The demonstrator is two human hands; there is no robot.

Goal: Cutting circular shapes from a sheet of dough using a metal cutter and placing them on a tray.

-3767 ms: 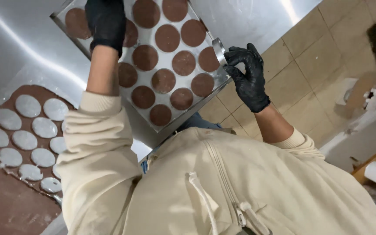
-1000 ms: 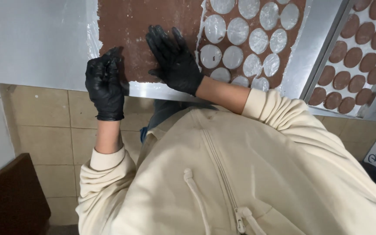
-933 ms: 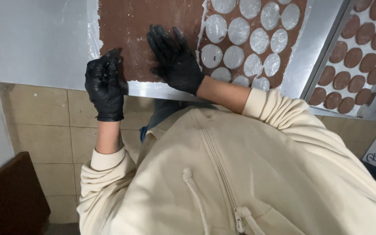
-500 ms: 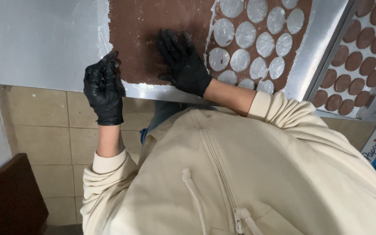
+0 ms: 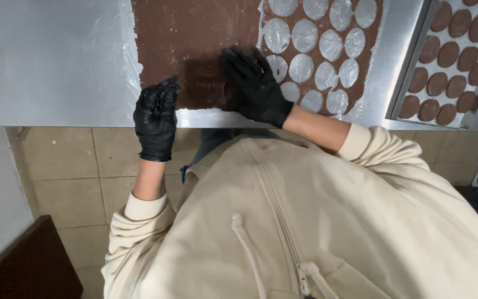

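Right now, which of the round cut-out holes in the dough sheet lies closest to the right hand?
The hole at the left edge of the cut-out cluster, just beside the right hand's fingers on the brown dough sheet; the others lie farther right.

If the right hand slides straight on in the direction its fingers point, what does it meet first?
The right hand lies on the uncut brown dough sheet, fingers pointing away from the person. Straight on looks like bare dough only; the cut-out holes stay beside.

One head-worn camera looks steeply down over the person's cream zip jacket (image 5: 316,221); close to the steel bench (image 5: 51,61) edge; tiled floor (image 5: 67,166) below.
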